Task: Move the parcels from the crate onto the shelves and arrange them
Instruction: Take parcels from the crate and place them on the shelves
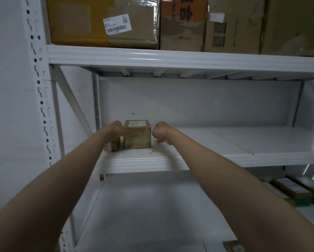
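A small brown cardboard parcel (pixel 138 135) with a white label on top stands at the left end of the middle shelf (pixel 189 159). A smaller parcel (pixel 113 145) with red-and-white markings sits against its left side, partly hidden by my left wrist. My left hand (pixel 117 129) rests against the brown parcel's upper left side, fingers on it. My right hand (pixel 160 132) is curled just to the right of the parcel, a small gap between them, with nothing in it. The crate is out of view.
Large cardboard boxes (pixel 105 20) fill the top shelf. The lower shelf (pixel 152 206) carries flat dark parcels (pixel 294 190) at its right end. A white perforated upright (pixel 38 84) and a diagonal brace stand at the left, with a white wall behind.
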### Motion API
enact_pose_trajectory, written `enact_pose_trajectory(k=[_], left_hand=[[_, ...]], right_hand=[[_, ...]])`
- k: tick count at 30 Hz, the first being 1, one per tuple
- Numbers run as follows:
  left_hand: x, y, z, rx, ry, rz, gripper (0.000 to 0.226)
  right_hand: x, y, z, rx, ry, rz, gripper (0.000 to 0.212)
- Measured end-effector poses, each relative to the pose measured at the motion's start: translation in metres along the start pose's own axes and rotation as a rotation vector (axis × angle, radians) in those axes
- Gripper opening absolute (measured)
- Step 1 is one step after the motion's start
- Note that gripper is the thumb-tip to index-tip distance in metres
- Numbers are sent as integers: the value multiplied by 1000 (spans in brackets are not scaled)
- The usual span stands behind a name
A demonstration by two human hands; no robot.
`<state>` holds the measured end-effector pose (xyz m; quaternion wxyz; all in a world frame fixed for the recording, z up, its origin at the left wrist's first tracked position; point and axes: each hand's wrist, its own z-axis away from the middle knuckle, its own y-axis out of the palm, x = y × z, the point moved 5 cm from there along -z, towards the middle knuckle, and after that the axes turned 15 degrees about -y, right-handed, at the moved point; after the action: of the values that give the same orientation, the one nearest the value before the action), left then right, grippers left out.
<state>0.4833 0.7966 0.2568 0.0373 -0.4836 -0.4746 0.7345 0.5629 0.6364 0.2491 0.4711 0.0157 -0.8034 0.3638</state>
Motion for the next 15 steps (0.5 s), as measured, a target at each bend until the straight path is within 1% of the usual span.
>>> enact_pose_trajectory(k=[3, 5, 8, 10, 12, 15], left_hand=[[-2, -4, 17, -42, 15, -64, 64], [-1, -2, 30, -44, 12, -121, 54], [5, 7, 49, 8, -3, -219, 33], [9, 15, 66, 5, -6, -251, 23], [13, 23, 83, -27, -11, -293, 25], [24, 37, 107, -19, -50, -375, 38]], right_hand=[[10, -14, 19, 44, -31, 127, 45], [12, -18, 32, 95, -39, 207, 46], [12, -23, 54, 177, -70, 301, 47], [8, -24, 67, 237, -73, 372, 52], [2, -25, 80, 312, -53, 454, 57], [-6, -18, 96, 408, -66, 506, 58]])
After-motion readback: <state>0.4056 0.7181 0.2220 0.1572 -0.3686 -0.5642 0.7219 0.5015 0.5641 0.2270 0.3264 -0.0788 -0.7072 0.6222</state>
